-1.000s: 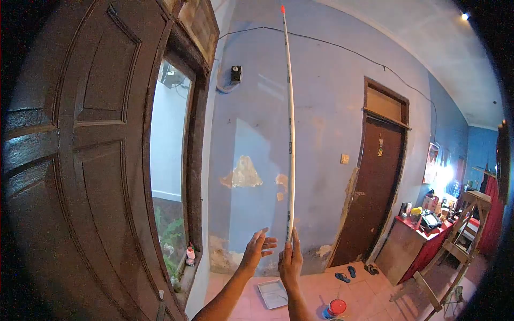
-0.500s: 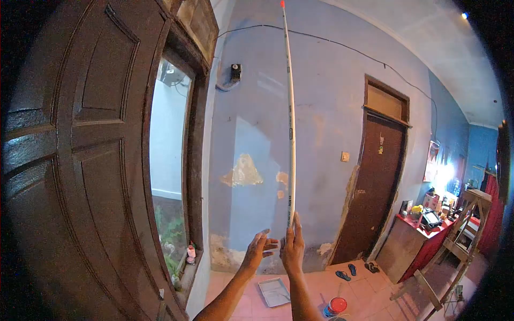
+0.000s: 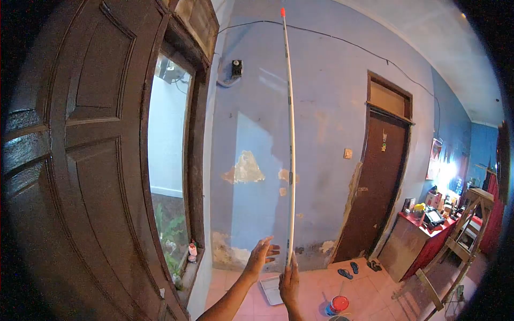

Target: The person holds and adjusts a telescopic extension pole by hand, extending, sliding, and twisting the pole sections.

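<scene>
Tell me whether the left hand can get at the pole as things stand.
Probably yes: the left hand is open just beside the pole, and nothing shows between them. The right hand holds the pole low down, leaving its length above free.

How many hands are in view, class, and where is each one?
2. The left hand is open, to the left of the long pole. The right hand is around the lowest visible part of that pole. No other hands show.
</scene>
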Demonstrator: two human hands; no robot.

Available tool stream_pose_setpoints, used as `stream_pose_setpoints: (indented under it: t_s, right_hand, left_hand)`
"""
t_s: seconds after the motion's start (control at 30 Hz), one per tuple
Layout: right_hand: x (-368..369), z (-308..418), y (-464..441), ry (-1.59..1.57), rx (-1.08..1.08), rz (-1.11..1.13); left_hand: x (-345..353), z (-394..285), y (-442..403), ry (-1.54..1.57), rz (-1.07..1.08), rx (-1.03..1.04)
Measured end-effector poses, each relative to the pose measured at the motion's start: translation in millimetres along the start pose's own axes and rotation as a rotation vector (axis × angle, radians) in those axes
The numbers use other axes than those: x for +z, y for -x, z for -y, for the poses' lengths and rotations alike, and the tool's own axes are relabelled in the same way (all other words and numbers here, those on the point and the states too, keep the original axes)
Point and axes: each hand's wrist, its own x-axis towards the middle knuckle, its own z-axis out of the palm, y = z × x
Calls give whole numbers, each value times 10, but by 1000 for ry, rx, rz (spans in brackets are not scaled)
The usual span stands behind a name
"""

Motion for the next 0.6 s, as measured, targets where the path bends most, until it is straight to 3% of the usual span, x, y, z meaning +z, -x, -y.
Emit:
stream_pose_setpoints:
  t_s: [0.1,0.23,0.33,0.43,0.6]
  right_hand:
    - [-12,-170,84,33,41,-11]
    - [-19,238,-55,15,153,25]
    - [37,172,-434,168,-227,-76]
    - [95,319,-719,112,-354,-167]
    - [85,451,-669,5,-110,-92]
  left_hand:
    - [-8,155,-16,0,-30,-33]
    - [-9,255,12,11,-19,-26]
    - [27,223,20,23,-20,-32]
    - [31,186,30,24,-14,-49]
    - [-5,160,59,35,-29,-41]
